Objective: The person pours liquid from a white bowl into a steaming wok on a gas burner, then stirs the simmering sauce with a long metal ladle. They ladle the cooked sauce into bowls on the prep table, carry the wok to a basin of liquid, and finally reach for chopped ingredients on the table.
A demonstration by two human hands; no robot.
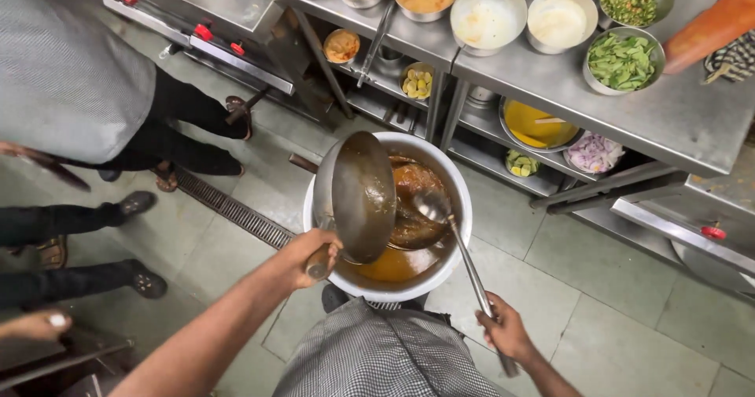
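A large white pot point(388, 208) stands on the tiled floor point(613, 287), holding orange-brown curry with a darker mass near its far side. Over its left half, a dark wok-like pan point(363, 195) is tipped steeply toward the pot, its hollow facing the curry. The left hand point(303, 257) grips the pan's handle at the pot's near-left rim, fingers curled tight around it. The right hand point(503, 330) is closed around the long handle of a steel ladle point(435, 206), fingers wrapped near the handle's end; the ladle's bowl lies well ahead of those fingers, inside the pot just beside the pan's lower edge. Beyond the pot, a steel counter point(676, 114) carries bowls of white batter, green leaves point(622, 60), chopped greens, and yellow and green pastes; its lower shelf holds a yellow sauce tray point(538, 125) and sliced onions point(594, 153). Right of the right hand the floor tiles lie open; left of the left hand a floor drain grate point(228, 206) runs diagonally, with other people's feet and legs point(141, 280) standing close beyond it.
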